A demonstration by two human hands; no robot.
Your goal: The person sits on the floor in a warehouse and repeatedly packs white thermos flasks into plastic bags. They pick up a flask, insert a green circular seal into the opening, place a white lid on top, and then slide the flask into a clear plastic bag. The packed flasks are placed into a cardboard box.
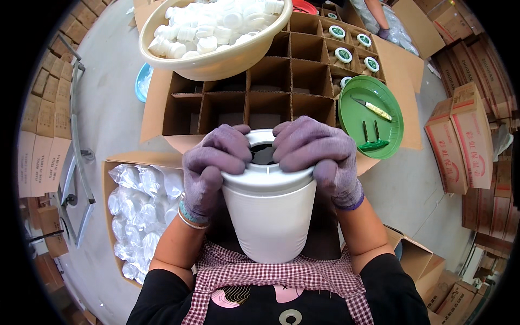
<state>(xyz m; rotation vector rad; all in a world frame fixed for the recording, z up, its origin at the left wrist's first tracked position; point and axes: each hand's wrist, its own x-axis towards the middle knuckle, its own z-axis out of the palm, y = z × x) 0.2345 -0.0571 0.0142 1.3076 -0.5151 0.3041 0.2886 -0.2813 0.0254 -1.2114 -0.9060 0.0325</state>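
Both hands in purple knit gloves, left hand [208, 165] and right hand [317, 157], are clamped over the top of a tall white plastic jar [269, 216], fingers curled on its white ring-shaped collar [268, 176], thumbs at the dark open mouth. The jar stands upright, held close against the checked apron at the person's lap, near centre. It looks smooth, clean and slightly tapered; no cap on yet, so sealing seems unfinished. Just beyond, a brown cardboard carton with grid dividers [265, 89]: most cells look empty, only a few at the far right hold jars with green-and-white lids [343, 54], so the packing looks barely begun. A round green plastic lid [390, 116] rests on the carton's right side, carrying a small knife [371, 108] and a green tool. Far centre, a beige plastic basin full of small white caps [214, 30]. Near left, a carton of clear plastic bags [138, 208]. Another person's gloved hand [383, 33] shows at far right.
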